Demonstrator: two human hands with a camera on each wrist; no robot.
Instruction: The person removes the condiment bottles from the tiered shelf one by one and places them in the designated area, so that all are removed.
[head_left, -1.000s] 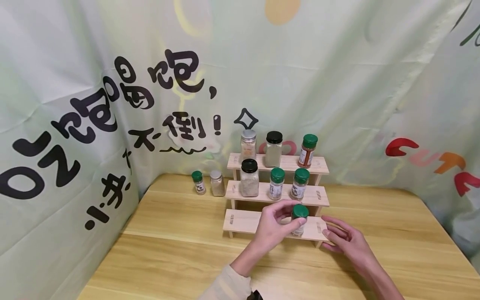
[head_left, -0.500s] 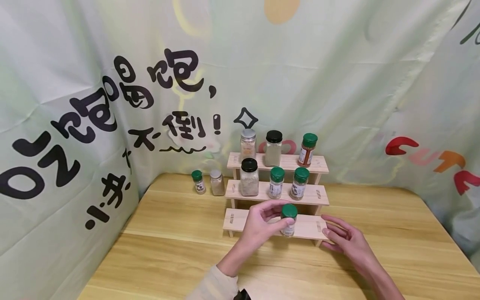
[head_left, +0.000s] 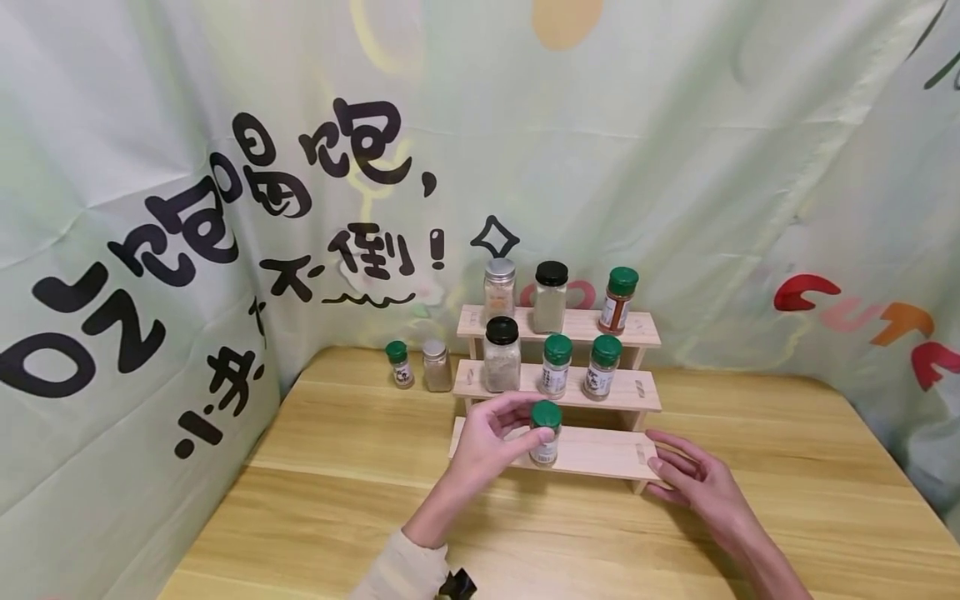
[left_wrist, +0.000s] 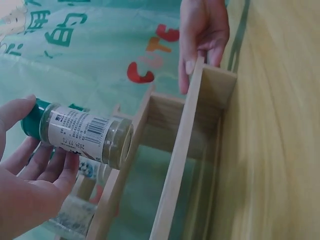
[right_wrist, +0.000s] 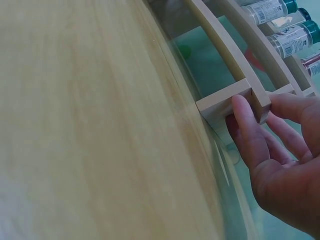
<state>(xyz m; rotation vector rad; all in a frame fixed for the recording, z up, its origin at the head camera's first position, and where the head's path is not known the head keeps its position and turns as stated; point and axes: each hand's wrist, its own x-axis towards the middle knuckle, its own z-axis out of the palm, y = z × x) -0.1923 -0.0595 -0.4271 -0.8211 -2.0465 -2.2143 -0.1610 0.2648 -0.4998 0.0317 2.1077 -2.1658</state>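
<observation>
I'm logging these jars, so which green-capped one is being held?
The jar pinched by the left hand; the other green-capped jars stand on the upper shelves and table.

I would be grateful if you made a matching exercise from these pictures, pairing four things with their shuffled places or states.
Things
1. Grip of the person's left hand
2. Grip of the person's right hand
3. Clear round jar with green lid and red contents
4. Small clear jar with silver lid and brownish contents

Places or states
A. Standing on the pale wooden top tier
B. Holding a clear round jar with green lid and white label
C. Standing on the wood-grained table
D. Holding the right end of the pale wooden bottom tier

Pairs: 1-B, 2-D, 3-A, 4-C
</observation>
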